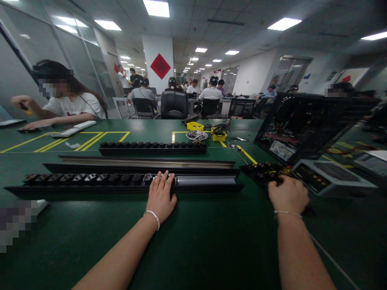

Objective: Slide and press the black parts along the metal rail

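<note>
My left hand (161,195) lies with its fingers spread on the near black rail (208,186), at the right end of a row of black modules (113,179). To the right of those modules the rail's channel shows bare grey metal. My right hand (288,194) is at a pile of small dark parts (263,169) with yellow bits; its fingers are bent together, and what they hold is hidden. Behind the near rail lie a long rail without modules (145,163) and a shorter black strip full of modules (152,149).
On the right stand a power supply box (332,177) and an open computer case (302,125). Yellow trays (195,126) and a round metal dish (196,135) sit farther back. A person (72,100) works at the left; others sit beyond.
</note>
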Available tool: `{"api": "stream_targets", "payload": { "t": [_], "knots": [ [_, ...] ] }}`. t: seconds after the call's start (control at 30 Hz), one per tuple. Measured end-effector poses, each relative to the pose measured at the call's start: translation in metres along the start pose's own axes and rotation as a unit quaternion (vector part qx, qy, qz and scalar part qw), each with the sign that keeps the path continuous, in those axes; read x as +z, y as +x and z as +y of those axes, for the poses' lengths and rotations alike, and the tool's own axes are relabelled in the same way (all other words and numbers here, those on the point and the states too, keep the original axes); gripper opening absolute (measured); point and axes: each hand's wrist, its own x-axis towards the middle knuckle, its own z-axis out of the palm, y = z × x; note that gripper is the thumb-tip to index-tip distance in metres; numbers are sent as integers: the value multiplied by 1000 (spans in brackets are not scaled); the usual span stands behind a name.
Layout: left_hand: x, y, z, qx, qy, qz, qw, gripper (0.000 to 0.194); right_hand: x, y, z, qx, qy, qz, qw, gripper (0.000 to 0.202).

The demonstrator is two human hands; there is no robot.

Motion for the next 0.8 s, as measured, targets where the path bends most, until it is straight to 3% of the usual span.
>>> {"api": "stream_targets", "payload": {
  "t": [0.1, 0.2, 0.37, 0.8],
  "knots": [
    [-4, -2, 5, -20, 35, 17, 999, 60, 7, -27, -52, -175, 71, -30, 982, 40],
    [-4, -5, 8, -6, 61, 12, 998, 58, 20, -59, -89, -264, 65, -102, 957, 45],
    [-1, -7, 11, 10, 71, -5, 997, 57, 34, -83, -106, -256, 7, -177, 950, 49],
    [7, -8, 9, 1, 60, 3, 998, 56, 37, -83, -106, -245, 30, -155, 956, 46]
  ]
}}
